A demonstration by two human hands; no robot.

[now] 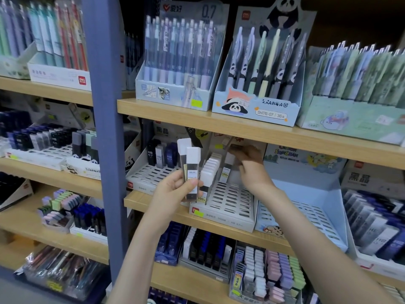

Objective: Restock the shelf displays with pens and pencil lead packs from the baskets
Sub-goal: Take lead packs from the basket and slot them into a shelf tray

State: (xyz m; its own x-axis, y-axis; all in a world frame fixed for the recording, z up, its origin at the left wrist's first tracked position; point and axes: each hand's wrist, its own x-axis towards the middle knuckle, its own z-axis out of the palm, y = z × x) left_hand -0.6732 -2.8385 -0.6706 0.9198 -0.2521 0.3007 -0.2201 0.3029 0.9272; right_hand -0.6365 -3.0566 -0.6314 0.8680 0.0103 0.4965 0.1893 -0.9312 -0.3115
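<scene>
Two hands show, left hand [175,185] and right hand [247,159]. Two white-capped lead packs [192,163] stand at the left's 12 o'clock. Three dark packs [160,155] stand at their 9 o'clock.

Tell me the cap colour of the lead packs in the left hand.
White caps on the lead packs in the left hand; head view.

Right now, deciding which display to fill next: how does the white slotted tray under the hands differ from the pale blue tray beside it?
The white tray holds a row of white-capped lead packs along its left side; the blue tray shows only bare slots where visible. The right hand reaches into the white tray's back; no hand is at the blue tray. Both are slotted, sloping trays on one wooden shelf.
</scene>
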